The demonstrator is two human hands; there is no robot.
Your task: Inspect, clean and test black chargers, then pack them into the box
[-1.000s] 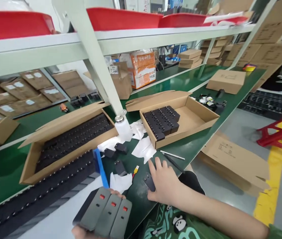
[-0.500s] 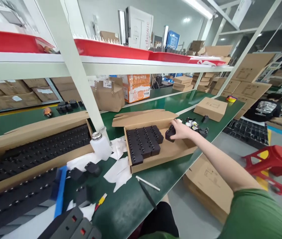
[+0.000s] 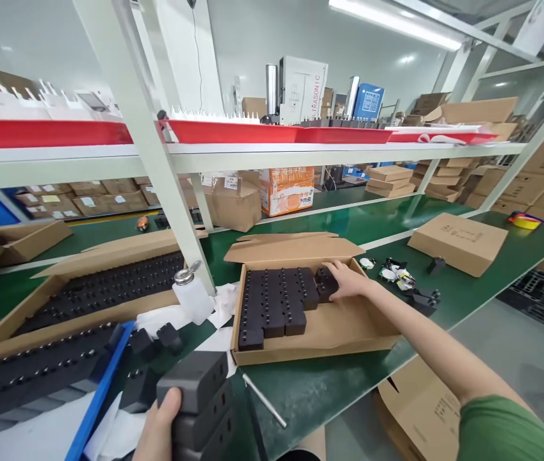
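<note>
So right hand [image 3: 348,280] has a black block [image 3: 324,282] pinched in the open box [image 3: 343,326], left hand [image 3: 159,426] gripping a stack of blocks [image 3: 199,400] near left.

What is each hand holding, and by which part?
Left hand: stacked dark blocks, by their near left side. Right hand: a black block, by its right end.

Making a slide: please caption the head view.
Right hand gripping a black block in an open carton, left hand holding stacked dark blocks.
</note>
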